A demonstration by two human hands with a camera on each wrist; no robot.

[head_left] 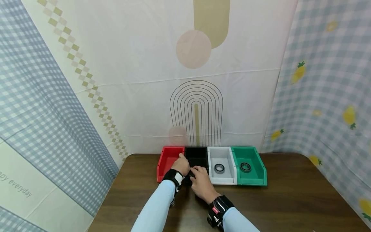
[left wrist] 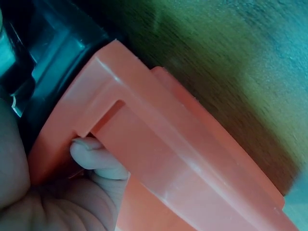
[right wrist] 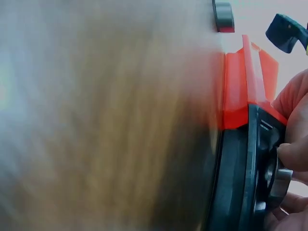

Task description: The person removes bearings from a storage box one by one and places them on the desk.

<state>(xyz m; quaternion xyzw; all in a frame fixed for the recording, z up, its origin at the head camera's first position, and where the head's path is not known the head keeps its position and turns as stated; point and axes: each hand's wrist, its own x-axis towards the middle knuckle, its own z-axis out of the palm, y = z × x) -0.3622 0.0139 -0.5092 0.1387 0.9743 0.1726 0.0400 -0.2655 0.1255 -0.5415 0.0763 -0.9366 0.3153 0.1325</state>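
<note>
A red bin [head_left: 169, 160] and a black bin [head_left: 197, 154] stand side by side on the table. My left hand [head_left: 182, 165] grips the red bin's wall where the two meet. In the left wrist view its thumb [left wrist: 96, 156] bends against the inside of the red wall [left wrist: 144, 125]; the other fingers are mostly hidden. Over the front of the black bin, my right hand [head_left: 201, 183] pinches a metal ring bearing [right wrist: 280, 185], seen in the right wrist view. The hands cover it in the head view.
To the right, a white bin [head_left: 221, 179] holds a ring bearing [head_left: 219, 168], and a green bin [head_left: 252, 181] holds another bearing [head_left: 245, 167]. Behind the row hangs a patterned cloth [head_left: 139, 106]. Brown tabletop [head_left: 290, 193] extends in front and to both sides.
</note>
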